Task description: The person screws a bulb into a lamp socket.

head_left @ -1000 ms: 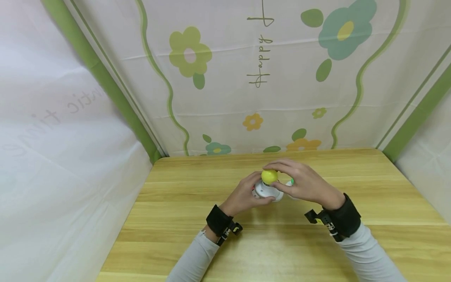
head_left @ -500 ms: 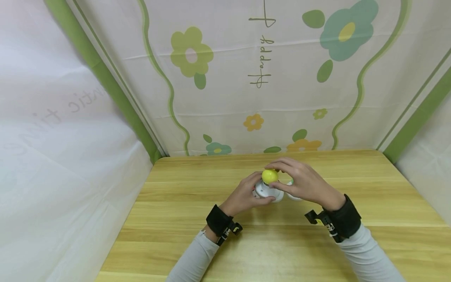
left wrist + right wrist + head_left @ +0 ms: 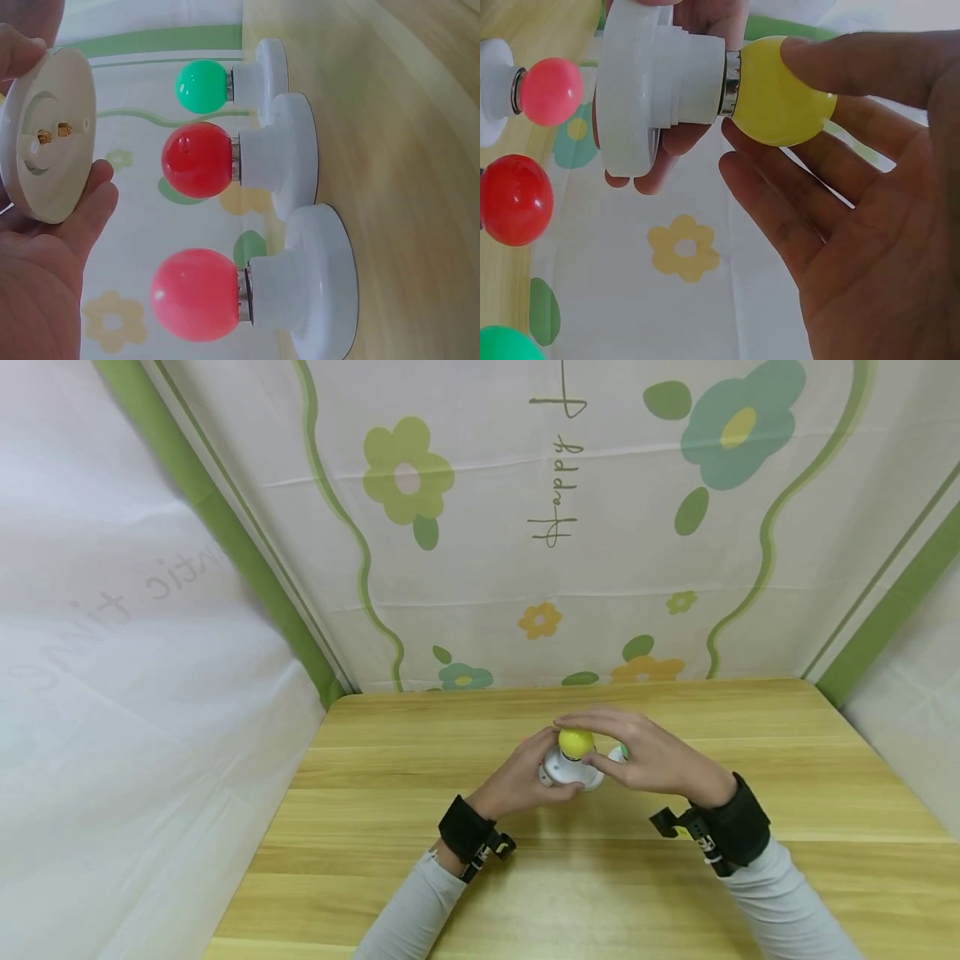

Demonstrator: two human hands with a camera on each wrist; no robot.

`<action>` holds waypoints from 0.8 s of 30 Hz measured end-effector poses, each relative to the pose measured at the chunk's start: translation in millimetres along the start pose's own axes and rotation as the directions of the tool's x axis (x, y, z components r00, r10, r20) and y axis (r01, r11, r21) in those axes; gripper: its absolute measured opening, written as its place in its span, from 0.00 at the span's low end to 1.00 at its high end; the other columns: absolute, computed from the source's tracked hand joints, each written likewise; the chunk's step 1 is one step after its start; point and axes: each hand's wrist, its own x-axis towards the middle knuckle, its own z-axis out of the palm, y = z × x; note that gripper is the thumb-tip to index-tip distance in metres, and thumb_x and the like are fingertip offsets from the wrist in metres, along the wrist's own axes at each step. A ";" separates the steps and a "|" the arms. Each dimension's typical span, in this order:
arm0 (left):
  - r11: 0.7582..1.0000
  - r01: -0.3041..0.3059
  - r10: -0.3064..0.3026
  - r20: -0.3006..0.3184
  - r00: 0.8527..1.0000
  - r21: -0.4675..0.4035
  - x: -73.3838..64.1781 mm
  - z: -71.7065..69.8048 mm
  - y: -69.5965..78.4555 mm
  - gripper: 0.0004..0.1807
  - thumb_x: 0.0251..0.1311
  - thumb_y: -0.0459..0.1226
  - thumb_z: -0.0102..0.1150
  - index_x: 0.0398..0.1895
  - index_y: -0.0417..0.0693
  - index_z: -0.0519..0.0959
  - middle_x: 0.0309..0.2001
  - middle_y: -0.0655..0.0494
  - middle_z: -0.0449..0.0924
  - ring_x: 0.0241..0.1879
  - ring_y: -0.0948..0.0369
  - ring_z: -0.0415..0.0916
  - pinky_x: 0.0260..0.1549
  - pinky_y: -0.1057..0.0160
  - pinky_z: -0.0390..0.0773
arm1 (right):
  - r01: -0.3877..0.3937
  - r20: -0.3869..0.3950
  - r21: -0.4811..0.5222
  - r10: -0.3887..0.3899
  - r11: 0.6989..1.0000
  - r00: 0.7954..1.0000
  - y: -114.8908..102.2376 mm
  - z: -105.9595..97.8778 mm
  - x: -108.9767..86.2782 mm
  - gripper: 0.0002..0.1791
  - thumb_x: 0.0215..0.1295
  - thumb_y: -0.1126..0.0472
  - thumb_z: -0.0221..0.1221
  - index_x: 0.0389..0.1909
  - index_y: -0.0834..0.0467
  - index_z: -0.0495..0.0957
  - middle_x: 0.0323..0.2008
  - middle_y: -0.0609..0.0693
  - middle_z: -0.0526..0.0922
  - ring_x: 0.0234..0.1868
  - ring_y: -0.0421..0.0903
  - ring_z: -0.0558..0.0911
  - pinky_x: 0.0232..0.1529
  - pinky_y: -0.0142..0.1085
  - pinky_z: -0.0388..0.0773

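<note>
My left hand point(image 3: 527, 774) grips a round white lamp holder point(image 3: 626, 94) by its rim, raised over the table. Its underside, with two brass screws, faces the left wrist view. A yellow light bulb point(image 3: 780, 90) sits in the holder's socket, a band of its metal cap showing at the socket's mouth. Around that bulb is my right hand point(image 3: 654, 753), thumb on the near side and fingertips along the other. In the left wrist view a green bulb point(image 3: 201, 86), a red bulb point(image 3: 198, 160) and a pink bulb point(image 3: 195, 294) stand in similar white holders.
The three holders with bulbs stand in a row on the wooden table point(image 3: 360, 860), mostly hidden behind my hands in the head view. A flower-print cloth wall point(image 3: 465, 560) rises at the table's back edge, with white cloth at both sides.
The fingers of my right hand have shifted on the yellow bulb and look straighter than before. The bulb sits slightly lower in the head view. My left hand keeps its grip on the lamp holder.
</note>
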 end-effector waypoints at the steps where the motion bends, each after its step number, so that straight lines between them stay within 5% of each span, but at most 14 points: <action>1: 1.000 0.001 -0.001 0.000 1.000 0.002 -0.2 0.0 0.0 0.43 0.64 0.35 0.74 0.79 0.45 0.62 0.68 0.48 0.76 0.65 0.59 0.79 0.66 0.65 0.79 | 0.003 -0.001 -0.001 -0.003 1.000 1.000 0.1 0.2 -0.1 0.30 0.65 0.68 0.72 0.68 0.58 0.80 0.65 0.53 0.84 0.66 0.56 0.83 0.62 0.54 0.84; 12: 1.000 0.001 -0.001 -0.027 1.000 0.007 -0.7 1.9 1.4 0.41 0.64 0.38 0.77 0.77 0.46 0.65 0.67 0.49 0.77 0.63 0.60 0.79 0.62 0.66 0.81 | 0.061 -0.052 -0.047 -0.064 0.997 0.997 3.3 3.8 1.6 0.30 0.57 0.68 0.76 0.63 0.63 0.82 0.59 0.57 0.87 0.59 0.56 0.87 0.54 0.48 0.88; 24: 0.999 0.037 -0.036 -0.084 0.996 0.016 -0.8 6.7 4.0 0.40 0.60 0.38 0.79 0.74 0.46 0.71 0.66 0.48 0.80 0.62 0.57 0.82 0.60 0.67 0.82 | 0.046 -0.101 -0.115 -0.057 0.992 0.993 5.6 9.2 4.1 0.26 0.58 0.61 0.78 0.56 0.62 0.83 0.49 0.50 0.88 0.46 0.42 0.87 0.45 0.40 0.89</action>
